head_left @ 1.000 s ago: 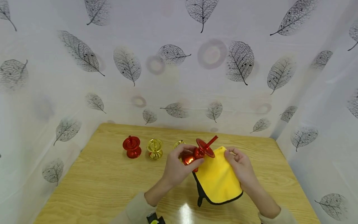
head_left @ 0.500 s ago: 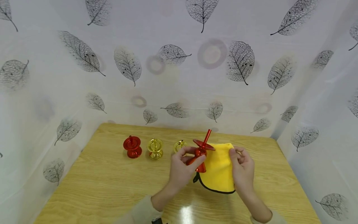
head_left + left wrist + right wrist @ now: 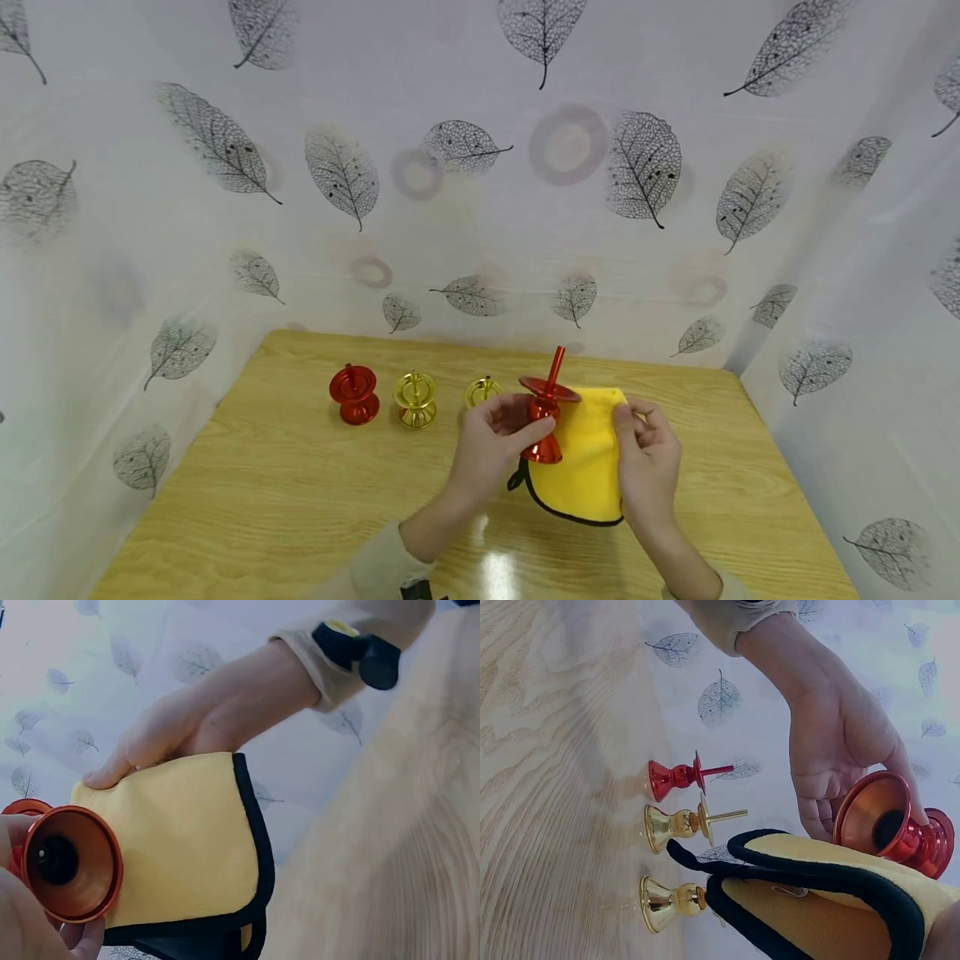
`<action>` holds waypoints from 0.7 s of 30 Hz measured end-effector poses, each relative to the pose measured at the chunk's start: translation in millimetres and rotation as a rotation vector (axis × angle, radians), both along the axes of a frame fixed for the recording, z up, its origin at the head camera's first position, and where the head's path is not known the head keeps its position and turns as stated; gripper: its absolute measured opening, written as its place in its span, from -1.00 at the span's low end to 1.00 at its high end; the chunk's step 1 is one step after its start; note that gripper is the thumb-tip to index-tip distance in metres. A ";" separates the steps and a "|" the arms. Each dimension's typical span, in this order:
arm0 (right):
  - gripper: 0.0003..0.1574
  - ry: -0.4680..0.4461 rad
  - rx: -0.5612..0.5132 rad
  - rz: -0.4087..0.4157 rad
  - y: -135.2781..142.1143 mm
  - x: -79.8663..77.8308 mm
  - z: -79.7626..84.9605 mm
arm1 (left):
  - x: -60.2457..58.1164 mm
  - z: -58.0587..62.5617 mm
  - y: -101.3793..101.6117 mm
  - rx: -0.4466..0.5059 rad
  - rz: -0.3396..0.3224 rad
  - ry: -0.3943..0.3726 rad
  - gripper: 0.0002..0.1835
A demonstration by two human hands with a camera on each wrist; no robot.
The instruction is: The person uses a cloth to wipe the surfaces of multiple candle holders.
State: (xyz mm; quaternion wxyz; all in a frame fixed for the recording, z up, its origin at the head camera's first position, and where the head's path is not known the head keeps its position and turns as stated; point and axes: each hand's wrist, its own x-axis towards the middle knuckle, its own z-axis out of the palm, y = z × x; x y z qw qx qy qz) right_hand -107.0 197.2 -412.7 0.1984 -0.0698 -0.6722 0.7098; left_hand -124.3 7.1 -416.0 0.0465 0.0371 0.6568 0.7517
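My left hand (image 3: 487,446) grips a shiny red candle holder (image 3: 545,437) by its waist, thumb in front, spike pointing up. In the left wrist view the hollow underside of the candle holder (image 3: 86,862) faces the camera. Just to the right, a yellow cloth (image 3: 581,467) with black edging hangs folded, its top corner pinched between thumb and fingers of my right hand (image 3: 651,458). The cloth lies right behind the holder; whether they touch is unclear. From the right wrist view the folded cloth (image 3: 817,881) shows two layers with a black loop.
Along the back of the wooden table (image 3: 300,500) stand a red candle holder (image 3: 353,393), a gold candle holder (image 3: 416,398) and another gold candle holder (image 3: 483,390), partly hidden behind my left hand. A leaf-patterned curtain (image 3: 480,233) surrounds the table's back and sides.
The red candle holder has turned from a tilt to nearly upright in my left hand. My right hand has shifted slightly, and the cloth hangs narrower beside the holder.
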 end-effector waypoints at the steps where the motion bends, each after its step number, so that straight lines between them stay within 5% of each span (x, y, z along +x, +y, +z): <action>1: -0.87 0.002 -0.004 0.001 0.1 0.4 0.2 | -0.6 1.1 -1.2 0.007 -0.015 -0.014 -0.53; 21: -0.88 0.006 0.032 0.041 -2.3 2.0 -0.1 | -4.5 4.9 -8.5 -0.020 -0.141 -0.030 -0.47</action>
